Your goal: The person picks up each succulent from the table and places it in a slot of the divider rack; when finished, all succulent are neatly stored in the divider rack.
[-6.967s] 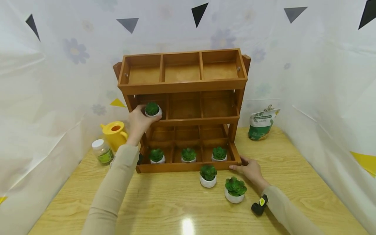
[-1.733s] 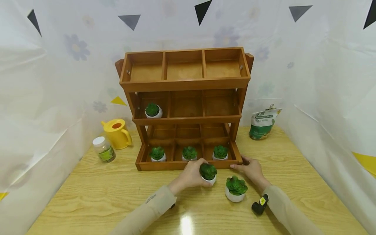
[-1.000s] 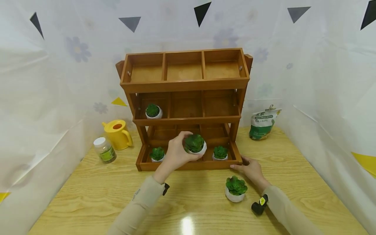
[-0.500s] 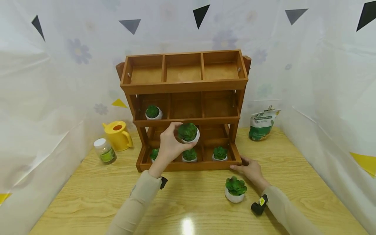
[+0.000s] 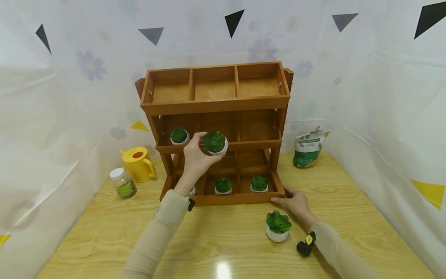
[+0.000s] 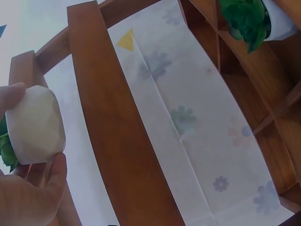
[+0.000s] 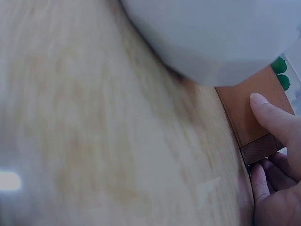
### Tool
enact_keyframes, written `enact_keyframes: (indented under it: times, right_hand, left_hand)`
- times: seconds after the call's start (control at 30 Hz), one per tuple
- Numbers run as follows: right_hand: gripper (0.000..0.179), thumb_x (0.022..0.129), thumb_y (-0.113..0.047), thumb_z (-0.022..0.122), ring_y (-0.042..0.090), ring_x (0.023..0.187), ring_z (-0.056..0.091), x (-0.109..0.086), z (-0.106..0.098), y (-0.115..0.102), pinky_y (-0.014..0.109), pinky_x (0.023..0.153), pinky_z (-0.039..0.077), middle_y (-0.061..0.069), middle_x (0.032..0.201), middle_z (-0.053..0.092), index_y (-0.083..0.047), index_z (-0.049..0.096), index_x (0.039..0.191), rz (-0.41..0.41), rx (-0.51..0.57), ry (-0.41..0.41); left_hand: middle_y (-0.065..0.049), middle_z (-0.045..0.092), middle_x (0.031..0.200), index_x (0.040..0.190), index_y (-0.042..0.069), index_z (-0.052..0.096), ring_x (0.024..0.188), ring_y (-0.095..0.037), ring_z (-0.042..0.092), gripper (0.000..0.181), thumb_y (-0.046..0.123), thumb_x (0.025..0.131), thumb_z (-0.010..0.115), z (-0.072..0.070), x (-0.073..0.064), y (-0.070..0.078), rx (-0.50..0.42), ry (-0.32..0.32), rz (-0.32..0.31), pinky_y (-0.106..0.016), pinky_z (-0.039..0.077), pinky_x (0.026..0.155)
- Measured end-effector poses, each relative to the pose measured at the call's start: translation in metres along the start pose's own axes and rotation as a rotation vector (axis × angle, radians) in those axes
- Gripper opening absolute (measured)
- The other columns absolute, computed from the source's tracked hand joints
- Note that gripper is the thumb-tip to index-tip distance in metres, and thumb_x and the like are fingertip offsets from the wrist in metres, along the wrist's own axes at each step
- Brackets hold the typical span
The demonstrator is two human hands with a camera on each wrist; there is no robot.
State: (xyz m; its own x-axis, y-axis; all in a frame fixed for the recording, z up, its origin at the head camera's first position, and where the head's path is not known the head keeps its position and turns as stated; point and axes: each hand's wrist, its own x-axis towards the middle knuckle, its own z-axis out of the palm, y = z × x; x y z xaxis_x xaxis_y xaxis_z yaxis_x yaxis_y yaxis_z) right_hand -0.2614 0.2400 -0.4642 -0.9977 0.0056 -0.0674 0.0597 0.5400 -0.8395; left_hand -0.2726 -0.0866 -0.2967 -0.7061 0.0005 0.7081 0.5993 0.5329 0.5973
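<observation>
My left hand (image 5: 196, 159) grips a small potted succulent (image 5: 214, 142) by its white pot, thumb and fingers on opposite sides. The plant is held up in front of the middle tier of a three-tier wooden rack (image 5: 217, 104), overlapping its middle compartment in the head view. The left wrist view shows the pot's pale faceted base (image 6: 37, 127) between thumb and fingers. At the rack's lower right corner, my right hand (image 5: 295, 203) holds the bottom tray's end, its thumb (image 7: 268, 113) on the front board and fingers round the side. Another succulent (image 5: 179, 136) sits in the middle tier's left compartment.
Three succulents stand in the bottom tier, the left one (image 5: 192, 191) mostly hidden by my left arm. Another potted succulent (image 5: 277, 226) stands on the table before my right hand. A yellow watering can (image 5: 137, 164) and jar (image 5: 123, 183) are left; a green-white bag (image 5: 309, 149) is right.
My left hand let go of one succulent in the middle tier's left compartment. It then took another from the table and lifted it up and left to the middle tier. My right hand stayed put.
</observation>
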Motion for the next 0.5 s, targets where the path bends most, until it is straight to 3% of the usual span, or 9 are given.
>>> enact_keyframes:
  times: [0.5]
  right_hand:
    - [0.094, 0.077, -0.049, 0.076, 0.043, 0.136, 0.035, 0.002, 0.000, 0.003, 0.052, 0.109, 0.034, 0.026, 0.147, 0.037, 0.002, 0.036, 0.146, -0.015, -0.011, -0.003]
  left_hand:
    - [-0.016, 0.064, 0.110, 0.117, 0.000, 0.056, 0.100, -0.032, 0.059, 0.063, 0.020, 0.066, 0.088, 0.006, 0.022, -0.006, 0.027, 0.050, -0.015, -0.047, 0.048, 0.090]
